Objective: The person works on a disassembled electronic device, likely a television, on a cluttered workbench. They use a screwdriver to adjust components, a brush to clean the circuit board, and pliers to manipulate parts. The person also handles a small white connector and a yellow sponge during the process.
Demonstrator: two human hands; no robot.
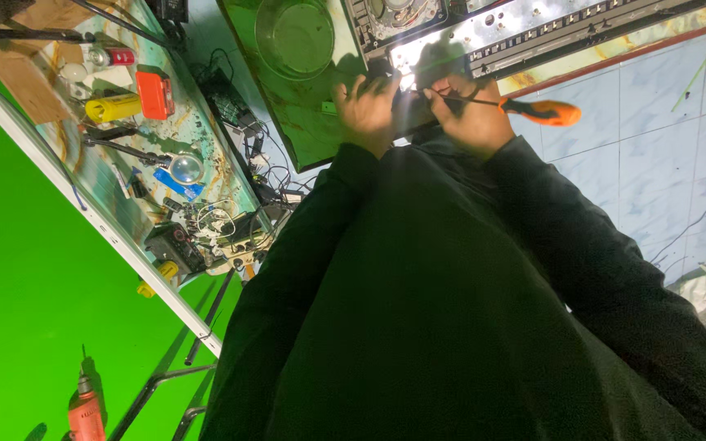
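Head view — camera tilted, person in dark sleeves leaning over a marbled green tabletop [288, 122]

Right hand [471, 118], fingers closed around a screwdriver [533, 109] with orange handle; the dark shaft runs left toward a bright-lit metal panel [533, 37] lying along the far edge of the tabletop. Left hand [367, 110] sits just beside it, fingers curled down onto the near edge of the panel; cannot tell whether they pinch anything small, a shadow hides the tips. The screwdriver tip is between the two hands, at the panel's near edge

Risk, as a judgement: tip works close to the left fingers, so a slip off a screw head could jab them; glare and hand shadow on the panel make the tip hard to follow; a loosened screw could roll off the edge to the tiled floor

Counts: one screwdriver, one panel, one clear round bowl [294, 37] near the far left corner of this tabletop. On the second tabletop, at left: one yellow cylinder [113, 107], one orange box [154, 94], one magnifying glass [184, 168], a tangle of wires not countable. One red drill [85, 412] below, against the green sheet
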